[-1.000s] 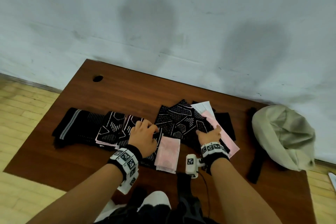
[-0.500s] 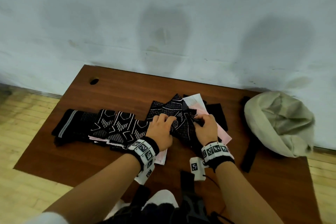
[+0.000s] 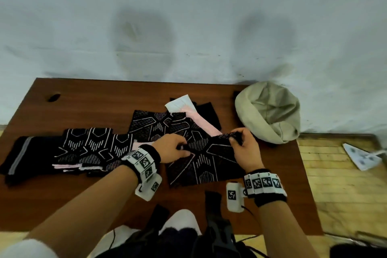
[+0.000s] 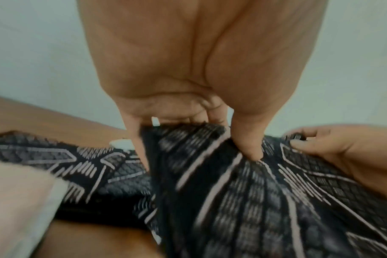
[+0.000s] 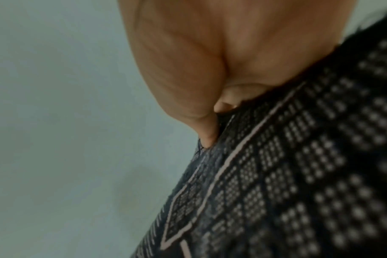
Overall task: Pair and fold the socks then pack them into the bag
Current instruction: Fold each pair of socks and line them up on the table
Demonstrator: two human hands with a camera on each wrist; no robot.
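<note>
A black sock with a pale geometric pattern [image 3: 207,161] is lifted off the brown table [image 3: 100,98] and hangs toward me. My left hand [image 3: 176,148] pinches its upper left edge, and my right hand [image 3: 240,142] pinches its upper right corner. In the left wrist view the thumb [image 4: 247,148] presses into the patterned sock [image 4: 243,200]. The right wrist view shows fingertips [image 5: 208,137] clamped on the sock's edge [image 5: 276,174]. More patterned socks [image 3: 92,148] lie to the left, another patterned sock [image 3: 155,125] behind. The beige bag [image 3: 270,111] slumps at the table's right rear.
A plain black sock with a grey stripe [image 3: 27,155] lies at the far left. A pink and white sock [image 3: 194,115] and a black sock [image 3: 207,111] lie behind the held one. A cable hole [image 3: 54,97] marks the table's left rear. Paper [image 3: 364,157] lies on the wooden floor at right.
Both hands have taken hold of the patterned sock, lifted it off the pile and drawn it toward me and to the right. My head view has shifted left.
</note>
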